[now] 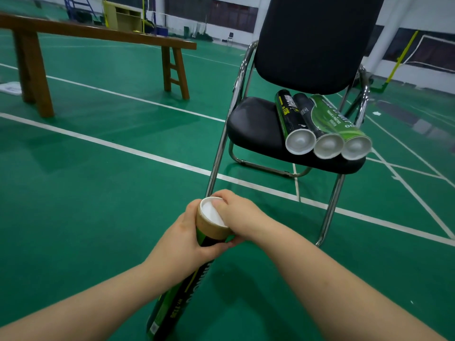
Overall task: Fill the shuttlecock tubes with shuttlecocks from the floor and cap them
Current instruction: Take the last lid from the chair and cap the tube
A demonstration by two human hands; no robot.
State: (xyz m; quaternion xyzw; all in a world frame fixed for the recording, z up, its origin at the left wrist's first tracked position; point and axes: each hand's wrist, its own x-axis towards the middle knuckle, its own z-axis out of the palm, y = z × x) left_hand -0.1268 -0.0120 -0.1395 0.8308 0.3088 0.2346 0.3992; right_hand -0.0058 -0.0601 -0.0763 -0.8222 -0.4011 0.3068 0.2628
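While held tilted over the green floor (98,193), the long green-and-black cardboard tube (187,291) was clamped near its top by the left hand (189,239), its white round cap (211,214) pinched by the right hand (237,217); it was judged light and easily squashed.

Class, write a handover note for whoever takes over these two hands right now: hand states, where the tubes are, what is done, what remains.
Left hand grips the held tube just below its top end.
Right hand curls over the white cap sitting in that end.
Three capped tubes lie side by side on the chair seat.
Done: three tubes capped. Left: probably press this cap home, then lay the tube with the others. No loose shuttlecocks in view.
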